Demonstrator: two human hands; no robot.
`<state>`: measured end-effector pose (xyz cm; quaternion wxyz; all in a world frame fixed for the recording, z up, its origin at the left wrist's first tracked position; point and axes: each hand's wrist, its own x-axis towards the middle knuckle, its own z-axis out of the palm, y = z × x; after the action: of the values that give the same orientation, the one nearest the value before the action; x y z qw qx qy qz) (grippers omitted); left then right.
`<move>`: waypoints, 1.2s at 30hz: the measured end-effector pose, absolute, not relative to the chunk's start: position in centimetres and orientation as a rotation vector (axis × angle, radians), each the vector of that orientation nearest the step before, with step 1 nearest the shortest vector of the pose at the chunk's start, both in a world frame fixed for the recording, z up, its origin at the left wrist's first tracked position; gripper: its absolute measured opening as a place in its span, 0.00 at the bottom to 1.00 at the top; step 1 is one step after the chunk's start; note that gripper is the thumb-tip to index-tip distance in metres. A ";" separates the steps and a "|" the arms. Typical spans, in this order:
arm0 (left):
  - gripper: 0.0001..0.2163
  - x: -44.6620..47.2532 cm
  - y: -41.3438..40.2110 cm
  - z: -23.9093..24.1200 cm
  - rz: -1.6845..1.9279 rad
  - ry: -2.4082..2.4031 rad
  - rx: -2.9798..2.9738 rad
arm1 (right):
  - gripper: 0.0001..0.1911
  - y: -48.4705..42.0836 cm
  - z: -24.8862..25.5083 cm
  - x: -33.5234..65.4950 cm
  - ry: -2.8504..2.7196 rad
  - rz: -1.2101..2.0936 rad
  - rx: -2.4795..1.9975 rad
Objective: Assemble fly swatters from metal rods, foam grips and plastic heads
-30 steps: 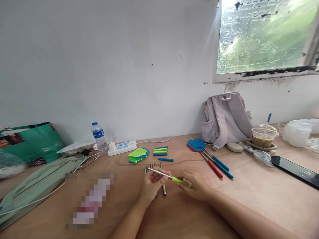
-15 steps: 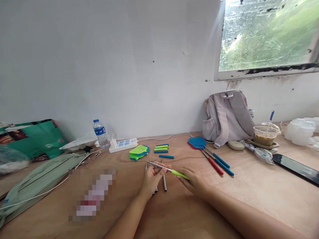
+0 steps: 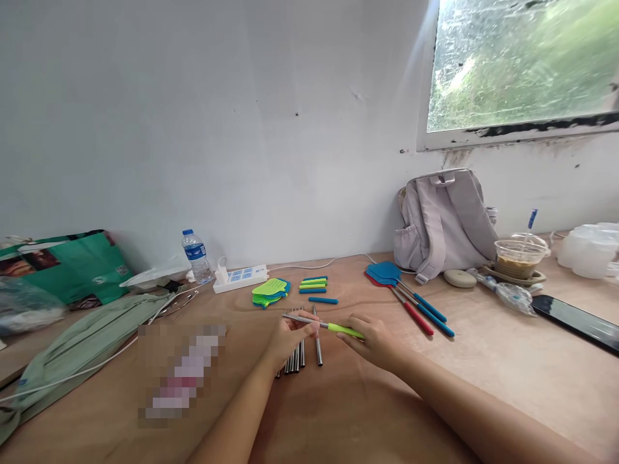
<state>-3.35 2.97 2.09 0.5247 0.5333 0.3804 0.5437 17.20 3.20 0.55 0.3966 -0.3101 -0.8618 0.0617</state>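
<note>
My left hand (image 3: 286, 340) pinches the bare metal end of a thin steel rod (image 3: 302, 319). The rod's other end carries a lime-green grip sleeve (image 3: 345, 330), and my right hand (image 3: 372, 341) is closed round that sleeve. I hold the rod nearly level, a little above the wooden table (image 3: 483, 380). Under my left hand lie several more bare steel rods (image 3: 296, 356) side by side. Just beyond them sit loose blue and green sleeves (image 3: 314, 287) and a stack of green and blue swatter heads (image 3: 269, 291).
Finished swatters with blue and red handles (image 3: 416, 308) lie to the right. Behind are a grey backpack (image 3: 442, 222), a lidded drink cup (image 3: 520, 258), a phone (image 3: 575, 320), a white power strip (image 3: 240, 278), a water bottle (image 3: 195, 256) and green bags (image 3: 68, 267) at left.
The view has shifted slightly, and both hands with the rod have drifted a little away from me. The green sleeve sits closer to my left hand along the rod.
</note>
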 end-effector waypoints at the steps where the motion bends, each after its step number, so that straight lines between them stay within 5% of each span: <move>1: 0.09 -4.0 3.2 2.1 1.341 0.941 1.294 | 0.12 3.3 0.7 17.5 -2.200 0.153 -0.790; 17: 0.10 -4.6 0.8 4.2 1.202 0.994 1.832 | 0.10 2.1 1.6 18.8 -2.264 0.018 -0.647; 24: 0.16 -4.1 0.5 2.6 0.489 1.307 2.986 | 0.08 2.6 1.3 18.8 -2.155 -0.023 -0.456; 36: 0.11 -2.6 -0.3 1.8 0.287 1.391 2.902 | 0.10 2.8 0.4 19.2 -2.276 0.082 -0.569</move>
<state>-2.62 -0.28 1.76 -0.0445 0.8973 0.4301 0.0889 19.24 2.81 0.42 0.3867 -0.2236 -0.8941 0.0322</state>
